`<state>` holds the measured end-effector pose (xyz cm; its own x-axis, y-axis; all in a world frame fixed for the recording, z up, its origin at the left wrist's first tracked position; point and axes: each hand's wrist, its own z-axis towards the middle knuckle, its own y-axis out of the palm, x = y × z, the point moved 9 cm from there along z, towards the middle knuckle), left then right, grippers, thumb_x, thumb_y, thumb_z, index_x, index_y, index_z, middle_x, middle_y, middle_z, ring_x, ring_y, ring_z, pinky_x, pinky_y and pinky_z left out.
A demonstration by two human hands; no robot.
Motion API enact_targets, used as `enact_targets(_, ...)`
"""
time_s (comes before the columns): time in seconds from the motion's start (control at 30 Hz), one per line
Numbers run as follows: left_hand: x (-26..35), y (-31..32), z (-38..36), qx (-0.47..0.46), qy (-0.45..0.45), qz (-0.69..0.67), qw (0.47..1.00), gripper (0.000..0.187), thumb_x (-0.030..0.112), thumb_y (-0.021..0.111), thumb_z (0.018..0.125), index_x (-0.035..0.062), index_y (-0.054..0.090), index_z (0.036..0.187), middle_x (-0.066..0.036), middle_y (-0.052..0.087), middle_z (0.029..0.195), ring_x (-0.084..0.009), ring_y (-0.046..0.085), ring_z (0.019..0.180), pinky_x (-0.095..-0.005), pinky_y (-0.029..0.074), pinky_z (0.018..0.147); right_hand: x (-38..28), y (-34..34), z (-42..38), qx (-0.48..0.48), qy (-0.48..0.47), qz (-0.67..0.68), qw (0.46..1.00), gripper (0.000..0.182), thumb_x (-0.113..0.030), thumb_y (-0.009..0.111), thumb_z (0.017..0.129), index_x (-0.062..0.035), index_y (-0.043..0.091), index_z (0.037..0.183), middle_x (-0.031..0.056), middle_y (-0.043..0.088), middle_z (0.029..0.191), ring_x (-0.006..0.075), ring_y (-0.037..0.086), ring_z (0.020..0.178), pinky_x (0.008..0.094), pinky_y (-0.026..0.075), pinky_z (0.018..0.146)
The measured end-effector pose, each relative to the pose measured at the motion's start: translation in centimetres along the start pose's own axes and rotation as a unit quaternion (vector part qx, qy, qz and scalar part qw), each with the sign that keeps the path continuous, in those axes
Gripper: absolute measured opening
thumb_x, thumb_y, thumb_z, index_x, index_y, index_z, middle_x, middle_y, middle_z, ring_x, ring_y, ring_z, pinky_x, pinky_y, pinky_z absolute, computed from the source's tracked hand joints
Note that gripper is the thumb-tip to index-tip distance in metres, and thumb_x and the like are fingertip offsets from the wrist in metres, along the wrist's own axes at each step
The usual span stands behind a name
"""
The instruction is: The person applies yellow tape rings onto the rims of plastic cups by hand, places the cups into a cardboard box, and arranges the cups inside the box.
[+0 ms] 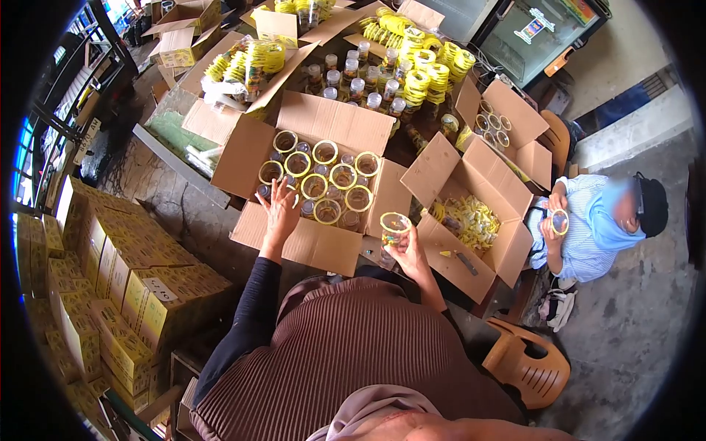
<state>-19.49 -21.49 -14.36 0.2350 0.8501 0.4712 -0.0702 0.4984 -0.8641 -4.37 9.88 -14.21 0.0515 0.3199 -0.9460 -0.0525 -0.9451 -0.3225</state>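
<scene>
Head view: box (331, 120) looks mostly filled with rimmed cups (315, 187); one loose cup (396, 229) is out, right of box, held in right hand (412, 257). Left hand (279, 214) spread wide at box's near-left edge; contact unclear. Cup bottoms and any lower layer hidden.
</scene>
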Motion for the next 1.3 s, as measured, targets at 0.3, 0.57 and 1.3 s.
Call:
enact_targets(0.3,-0.4,1.1,0.4,-0.014,-0.002,0.035,0.999,0.040,0.023,0.072,0.078,0.0185,0.067,0.117,-0.016,0.034,0.149,-0.0363,0.018,0.145,-0.0736,-0.001,0.106,-7.4,2.0,4.6,0.014,-0.061,0.030,0.998,0.098,-0.001,0.070,0.082,-0.0159,0.002,0.151,0.0215,0.050,0.121,0.0236,0.069,0.090,0.0332,0.058,0.075)
enact_targets(0.57,-0.9,1.6,0.5,-0.026,-0.015,0.052,0.998,0.038,0.030,0.072,0.079,0.0199,0.068,0.115,-0.013,0.032,0.151,-0.0355,0.015,0.145,-0.0734,-0.002,0.107,-8.0,6.0,9.8,-0.044,-0.096,0.053,0.993,0.074,-0.004,0.074,0.081,-0.0091,0.023,0.134,0.0211,0.049,0.127,0.0237,0.064,0.104,0.0338,0.058,0.079)
enact_targets(1.3,-2.1,0.5,-0.1,0.009,-0.050,0.059,0.997,0.053,0.044,0.075,0.074,0.0206,0.065,0.120,-0.011,0.031,0.152,-0.0377,0.017,0.144,-0.0756,-0.004,0.105,-6.1,15.9,17.9,-0.056,-0.051,0.118,0.990,0.088,-0.004,0.080,0.073,-0.0062,0.022,0.139,0.0196,0.043,0.130,0.0250,0.059,0.108,0.0358,0.054,0.086)
